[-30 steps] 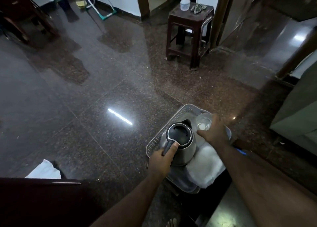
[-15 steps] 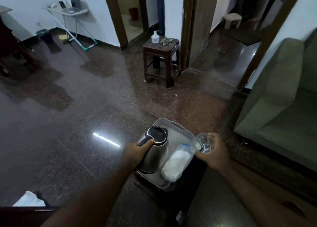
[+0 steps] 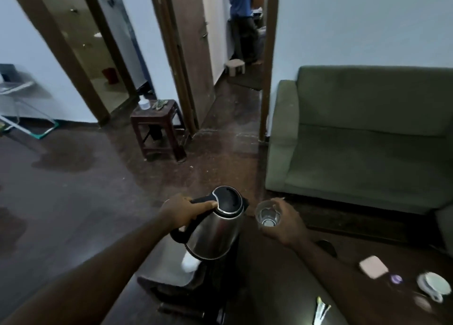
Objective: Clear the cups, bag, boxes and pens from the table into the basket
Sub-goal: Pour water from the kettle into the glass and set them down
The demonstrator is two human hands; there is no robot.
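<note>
Left hand [image 3: 180,212] wrapped round the black handle of the steel kettle [image 3: 215,229], lid closed, held above the basket [image 3: 166,275]; white bag [image 3: 190,263] lying inside; right hand [image 3: 285,224] with fingers curled round an empty clear glass [image 3: 267,216]; white cup [image 3: 435,285], pink box [image 3: 373,266] and pens [image 3: 321,310] on the dark counter [image 3: 282,288].

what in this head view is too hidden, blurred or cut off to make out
- Basket, head view: mostly hidden by the kettle and the left forearm; its contents cannot be told beyond a white patch.
- Pens: cut off by the bottom edge, so their count is unclear.
- White cup: blurred near the right edge.
- Small purple thing: too small and blurred to identify.
</note>
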